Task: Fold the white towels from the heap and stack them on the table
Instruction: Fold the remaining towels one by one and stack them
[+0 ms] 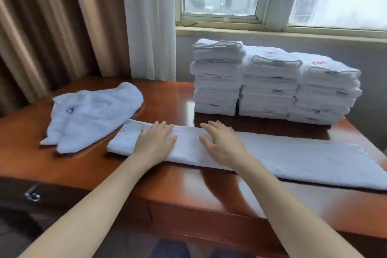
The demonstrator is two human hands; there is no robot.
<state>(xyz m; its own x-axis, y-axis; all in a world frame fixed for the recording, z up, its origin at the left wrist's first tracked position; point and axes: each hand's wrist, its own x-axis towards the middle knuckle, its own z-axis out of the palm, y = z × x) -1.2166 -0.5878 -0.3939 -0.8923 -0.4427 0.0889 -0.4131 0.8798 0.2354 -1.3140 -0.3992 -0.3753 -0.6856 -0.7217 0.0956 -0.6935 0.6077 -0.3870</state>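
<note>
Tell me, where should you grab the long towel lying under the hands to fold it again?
Probably by its left short end, coming in from the left. The long towel lies flat as a narrow strip across the table, and that stitched end is free and close to the left hand. The right hand could press the middle while it folds over.

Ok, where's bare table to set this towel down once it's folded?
Bare wood lies between the loose towel and the stacks, and along the table front edge, nearer than the long towel. The back right is crowded with three stacks.
</note>
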